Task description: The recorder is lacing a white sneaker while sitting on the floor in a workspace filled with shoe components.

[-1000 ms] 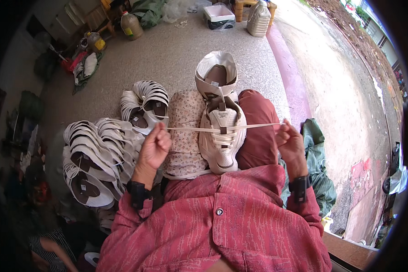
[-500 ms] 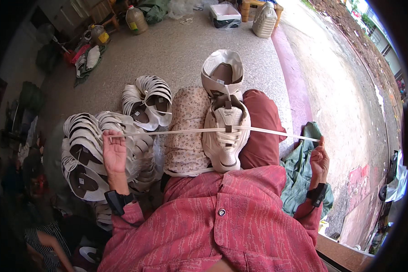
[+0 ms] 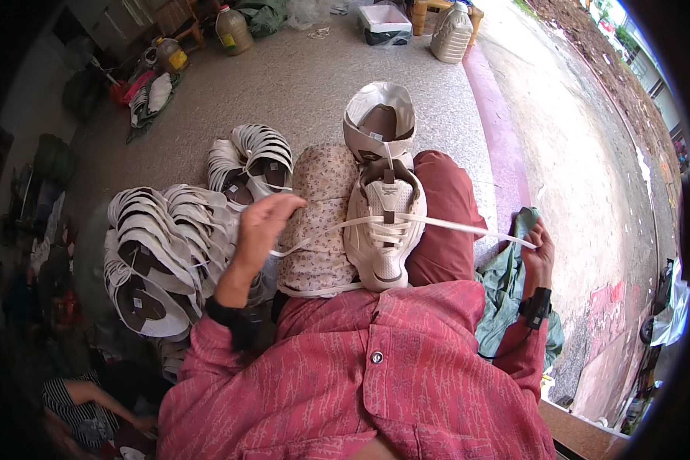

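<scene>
A cream sneaker (image 3: pixel 386 222) rests toe toward me between my thighs, with a pale shoelace (image 3: pixel 456 225) through its lower eyelets. My right hand (image 3: pixel 540 249) pinches one lace end, out to the right, and that side runs nearly straight. The left side of the lace hangs slack over the flowered cloth roll (image 3: pixel 314 222) and passes behind my left hand (image 3: pixel 262 230). That hand is raised with fingers bent toward the shoe, smeared by motion; whether it holds anything is unclear. A second cream shoe (image 3: pixel 379 126) stands just beyond the first, joined by a thin tie.
Stacked cream shoe uppers (image 3: pixel 142 253) lie at my left, with another bunch (image 3: pixel 253 165) farther off. A green cloth (image 3: pixel 506 287) is by my right arm. Jugs (image 3: pixel 450 34) and a white-and-black box (image 3: pixel 385 24) stand on the far floor. Another person's arm (image 3: pixel 103 399) shows lower left.
My left hand has moved inward and up from the far left, and its side of the lace has gone from taut to slack. My right hand stays out right, slightly lower.
</scene>
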A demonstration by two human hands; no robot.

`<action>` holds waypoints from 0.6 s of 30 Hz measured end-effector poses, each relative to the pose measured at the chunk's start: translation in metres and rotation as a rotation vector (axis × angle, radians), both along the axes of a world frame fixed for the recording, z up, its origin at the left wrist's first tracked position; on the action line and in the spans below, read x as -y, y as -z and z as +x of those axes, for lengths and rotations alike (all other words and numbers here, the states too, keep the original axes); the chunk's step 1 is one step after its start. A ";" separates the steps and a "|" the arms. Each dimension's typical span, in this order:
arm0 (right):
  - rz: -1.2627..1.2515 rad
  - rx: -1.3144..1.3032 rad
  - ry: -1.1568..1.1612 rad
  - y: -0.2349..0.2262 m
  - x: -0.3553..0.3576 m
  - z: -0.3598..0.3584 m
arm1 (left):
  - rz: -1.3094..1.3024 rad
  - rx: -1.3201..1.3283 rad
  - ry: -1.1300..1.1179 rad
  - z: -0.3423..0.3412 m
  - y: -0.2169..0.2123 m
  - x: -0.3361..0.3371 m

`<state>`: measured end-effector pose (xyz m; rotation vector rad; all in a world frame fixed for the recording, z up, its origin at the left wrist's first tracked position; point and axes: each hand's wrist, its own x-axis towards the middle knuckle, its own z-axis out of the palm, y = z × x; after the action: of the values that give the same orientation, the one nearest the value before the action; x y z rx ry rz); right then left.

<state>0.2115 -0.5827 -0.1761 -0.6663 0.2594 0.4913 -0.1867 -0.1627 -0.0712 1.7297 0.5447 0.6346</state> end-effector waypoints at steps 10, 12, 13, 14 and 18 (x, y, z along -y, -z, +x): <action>-0.692 1.018 -0.586 -0.080 -0.171 -0.134 | 0.394 -0.216 0.326 0.054 -0.007 0.032; -0.632 1.176 -0.560 -0.074 -0.177 -0.138 | 0.384 -0.245 0.360 0.055 -0.006 0.034; -0.630 1.316 -0.537 -0.075 -0.178 -0.138 | 0.396 -0.213 0.351 0.054 -0.002 0.034; -0.626 1.456 -0.510 -0.077 -0.179 -0.138 | 0.409 -0.182 0.343 0.054 0.000 0.033; -0.735 1.388 -0.578 -0.092 -0.173 -0.144 | 0.372 -0.173 0.326 0.056 -0.001 0.033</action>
<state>0.0676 -0.4092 -0.0844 -1.6572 -1.1510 0.3649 -0.1305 -0.1960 -0.0706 2.1811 0.2596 0.3695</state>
